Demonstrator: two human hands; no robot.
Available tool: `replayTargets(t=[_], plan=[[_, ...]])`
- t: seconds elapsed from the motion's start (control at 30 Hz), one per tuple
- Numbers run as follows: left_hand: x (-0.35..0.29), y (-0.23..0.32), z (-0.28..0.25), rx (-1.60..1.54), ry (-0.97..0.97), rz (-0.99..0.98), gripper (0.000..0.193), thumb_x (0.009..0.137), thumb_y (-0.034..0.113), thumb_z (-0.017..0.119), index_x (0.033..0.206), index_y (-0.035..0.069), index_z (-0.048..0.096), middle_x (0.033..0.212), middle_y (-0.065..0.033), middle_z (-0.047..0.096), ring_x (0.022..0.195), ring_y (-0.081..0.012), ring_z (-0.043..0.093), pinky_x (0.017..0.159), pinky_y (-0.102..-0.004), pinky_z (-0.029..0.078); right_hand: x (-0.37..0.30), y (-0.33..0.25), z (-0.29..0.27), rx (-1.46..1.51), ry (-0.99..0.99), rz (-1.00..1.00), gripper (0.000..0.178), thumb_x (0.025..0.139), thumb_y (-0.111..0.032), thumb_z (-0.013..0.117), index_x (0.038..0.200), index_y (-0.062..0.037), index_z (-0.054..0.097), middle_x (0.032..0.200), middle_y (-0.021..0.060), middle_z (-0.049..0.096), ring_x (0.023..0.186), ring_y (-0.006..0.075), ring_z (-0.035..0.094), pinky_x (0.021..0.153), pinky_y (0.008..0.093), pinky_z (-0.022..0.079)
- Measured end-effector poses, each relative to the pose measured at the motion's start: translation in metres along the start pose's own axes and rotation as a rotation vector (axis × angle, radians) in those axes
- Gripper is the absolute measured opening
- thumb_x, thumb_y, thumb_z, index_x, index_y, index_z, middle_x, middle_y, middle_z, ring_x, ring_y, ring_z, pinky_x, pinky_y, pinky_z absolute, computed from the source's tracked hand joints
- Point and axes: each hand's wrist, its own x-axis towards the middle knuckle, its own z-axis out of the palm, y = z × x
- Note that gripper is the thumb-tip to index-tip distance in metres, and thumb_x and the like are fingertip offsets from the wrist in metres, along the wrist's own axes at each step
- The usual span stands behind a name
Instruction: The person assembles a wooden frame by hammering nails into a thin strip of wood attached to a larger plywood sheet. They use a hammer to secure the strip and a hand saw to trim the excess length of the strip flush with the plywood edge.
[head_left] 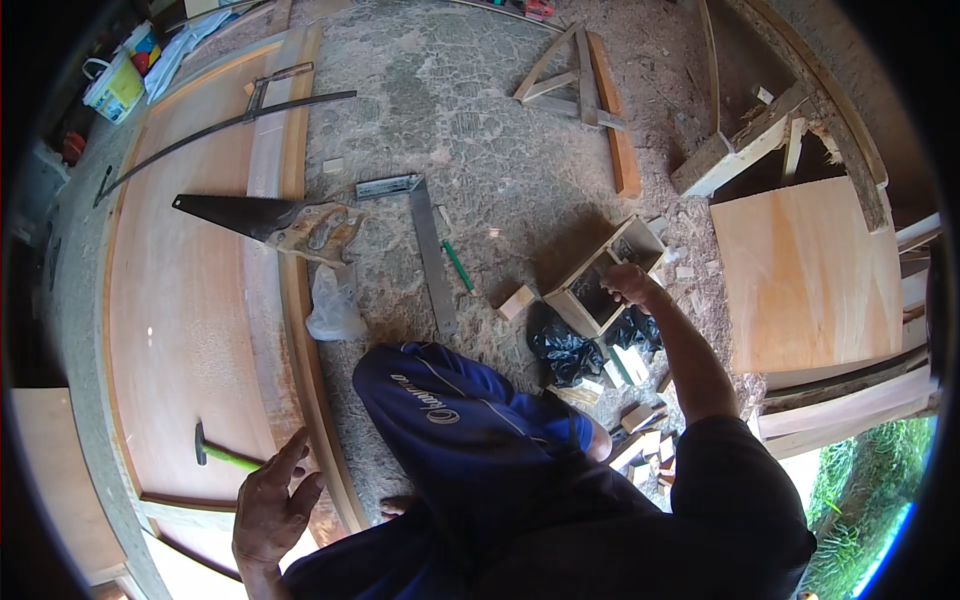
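Note:
My right hand [627,284] reaches over a small wooden box [572,309] with a divider, its fingers curled down at the opening. What they pinch, if anything, is hidden. At the lower left my left hand [272,505] is raised, empty, with its fingers apart. Just beyond it a hammer [232,458] with a green handle lies on a long wooden door panel [185,340]. Black plastic bags [565,345] lie against the near side of the box, and a small wood block [517,302] sits to its left.
A handsaw [290,225] rests across the panel's edge, near a clear plastic bag [335,305]. On the rough floor lie a metal square [430,255] and a green pencil [459,266]. Wood offcuts [640,450] are scattered by my leg. A plywood sheet [805,275] stands at the right.

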Motion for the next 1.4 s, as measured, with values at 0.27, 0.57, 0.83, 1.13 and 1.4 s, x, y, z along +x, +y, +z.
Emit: replayTargets(t=[0.27,0.57,0.83,1.13,1.4], plan=[[0.116,0.026,0.018,-0.832,-0.019,0.075,0.076,0.103,0.059,0.043,0.143,-0.005,0.048,0.137,-0.0218,0.059,0.126,-0.0303,0.057,0.108,-0.0409,0.044,-0.081,-0.134,0.079,-0.025,-0.109,-0.430,0.018,0.096,-0.022,0.066,0.093,-0.0044,0.066,0.069,-0.0004,0.058,0.058,0.0072,0.053,0.049,0.0275,0.045],[0.203,0.080,0.111,-2.006,-0.019,0.308,0.092,0.097,0.076,0.023,0.145,0.000,0.045,0.143,-0.0173,0.054,0.131,-0.0316,0.050,0.112,-0.0491,0.039,-0.120,-0.244,0.205,-0.199,0.036,-1.160,0.015,0.085,-0.010,0.072,0.097,-0.0027,0.069,0.088,0.0139,0.069,0.078,0.0296,0.068,0.070,0.0377,0.054],[0.193,0.071,0.101,-2.237,-0.011,0.524,0.093,0.096,0.077,0.023,0.145,0.001,0.048,0.148,-0.0163,0.051,0.139,-0.0313,0.045,0.113,-0.0512,0.038,-0.126,-0.263,0.210,0.061,-0.261,-0.873,0.013,0.092,-0.006,0.070,0.104,-0.0019,0.073,0.088,0.0058,0.072,0.079,0.0097,0.065,0.070,0.0277,0.054],[0.192,0.061,0.093,-2.228,0.004,0.519,0.101,0.094,0.080,0.017,0.146,-0.002,0.046,0.151,-0.0159,0.047,0.142,-0.0323,0.041,0.115,-0.0432,0.037,-0.129,-0.284,0.222,-0.333,0.009,-1.237,0.014,0.089,-0.008,0.072,0.103,-0.0053,0.073,0.092,0.0105,0.071,0.076,0.0189,0.068,0.068,0.0312,0.054],[0.195,0.052,0.094,-2.288,-0.024,0.601,0.102,0.092,0.081,0.018,0.147,-0.001,0.043,0.151,-0.0153,0.047,0.141,-0.0333,0.043,0.118,-0.0470,0.033,-0.119,-0.291,0.223,0.411,-0.373,-0.575,0.009,0.092,-0.011,0.074,0.099,-0.0055,0.074,0.070,-0.0011,0.064,0.054,0.0029,0.052,0.045,0.0204,0.040]])
